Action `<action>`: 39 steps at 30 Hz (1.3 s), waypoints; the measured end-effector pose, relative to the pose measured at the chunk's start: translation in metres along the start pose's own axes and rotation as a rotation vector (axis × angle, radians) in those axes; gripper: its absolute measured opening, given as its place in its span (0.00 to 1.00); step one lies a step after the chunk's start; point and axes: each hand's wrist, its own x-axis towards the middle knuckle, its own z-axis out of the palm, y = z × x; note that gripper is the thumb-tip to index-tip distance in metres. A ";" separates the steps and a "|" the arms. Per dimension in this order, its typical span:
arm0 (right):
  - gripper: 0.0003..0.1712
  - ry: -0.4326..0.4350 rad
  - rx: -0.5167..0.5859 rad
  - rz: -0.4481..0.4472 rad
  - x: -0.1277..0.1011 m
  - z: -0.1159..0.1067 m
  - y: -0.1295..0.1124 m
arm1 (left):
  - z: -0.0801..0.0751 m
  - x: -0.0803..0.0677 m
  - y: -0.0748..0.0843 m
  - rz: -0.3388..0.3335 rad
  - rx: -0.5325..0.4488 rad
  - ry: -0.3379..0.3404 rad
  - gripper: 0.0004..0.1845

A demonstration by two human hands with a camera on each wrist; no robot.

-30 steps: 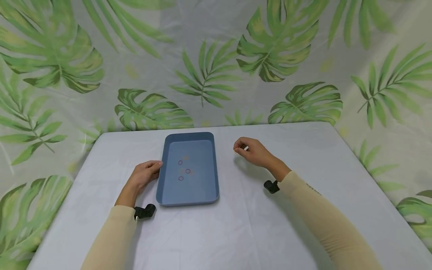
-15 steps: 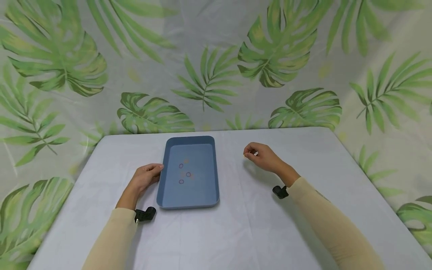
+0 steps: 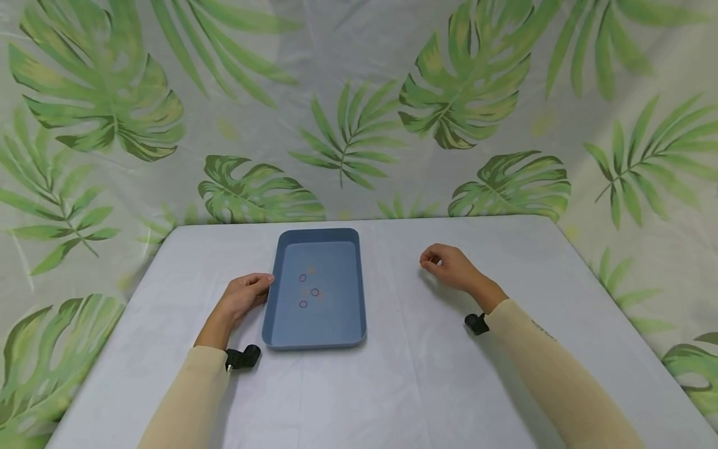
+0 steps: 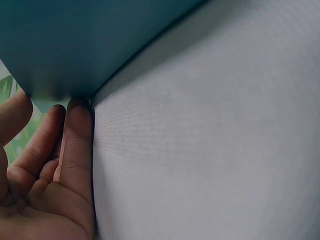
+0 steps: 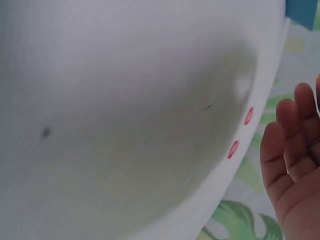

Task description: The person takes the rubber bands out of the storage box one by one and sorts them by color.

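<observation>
In the head view my left hand (image 3: 245, 295) holds the left side of a blue rectangular tray (image 3: 314, 327), thumb at the rim. The left wrist view has the fingers (image 4: 77, 145) against the tray's wall (image 4: 100, 40). Inside the tray lie several tiny thin rings: purple-red ones, such as this ring (image 3: 303, 304), and fainter orange ones (image 3: 312, 269). To the right of the tray, my right hand (image 3: 451, 267) is over the table with thumb and forefinger pinched together. A small orange bit (image 5: 318, 78) shows between them at the right wrist view's edge; most of it is hidden.
White cloth covers the table (image 3: 387, 399). Two red ring shapes (image 5: 249, 115) show near its edge in the right wrist view. A leaf-patterned curtain (image 3: 348, 125) hangs behind the table. Each wrist carries a small black camera (image 3: 244, 357).
My right hand has moved to the right, away from the tray, and a little nearer, fingertips still pinched. The left hand keeps its place at the tray; the head view has tilted slightly.
</observation>
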 end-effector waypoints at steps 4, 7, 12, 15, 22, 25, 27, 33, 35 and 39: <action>0.04 -0.029 -0.045 0.069 0.001 0.000 0.007 | 0.000 0.000 0.000 -0.005 -0.002 -0.005 0.25; 0.05 -0.046 -0.089 0.102 0.002 0.001 0.011 | 0.001 0.001 0.001 -0.004 -0.006 -0.011 0.26; 0.05 -0.072 -0.164 0.102 0.003 0.002 0.015 | 0.002 0.001 0.002 -0.010 -0.007 -0.013 0.26; 0.04 -0.070 -0.207 0.103 0.004 0.002 0.015 | 0.001 0.001 0.001 -0.012 -0.007 -0.007 0.25; 0.04 -0.076 -0.261 0.106 0.007 0.000 0.015 | 0.001 0.001 0.001 -0.016 -0.008 0.002 0.25; 0.05 -0.081 -0.261 0.099 0.008 0.000 0.015 | 0.001 0.001 0.002 -0.020 -0.011 0.000 0.25; 0.05 -0.082 -0.260 0.101 0.009 0.000 0.015 | 0.001 0.001 0.001 -0.016 -0.011 -0.001 0.25; 0.05 -0.089 -0.263 0.109 0.010 0.002 0.016 | 0.000 0.000 0.001 -0.006 -0.001 0.001 0.25; 0.05 -0.092 -0.262 0.109 0.010 0.002 0.016 | -0.001 0.001 0.000 -0.007 0.002 0.002 0.25; 0.05 -0.095 -0.259 0.098 0.010 0.002 0.016 | -0.001 0.001 -0.001 -0.008 -0.002 0.005 0.25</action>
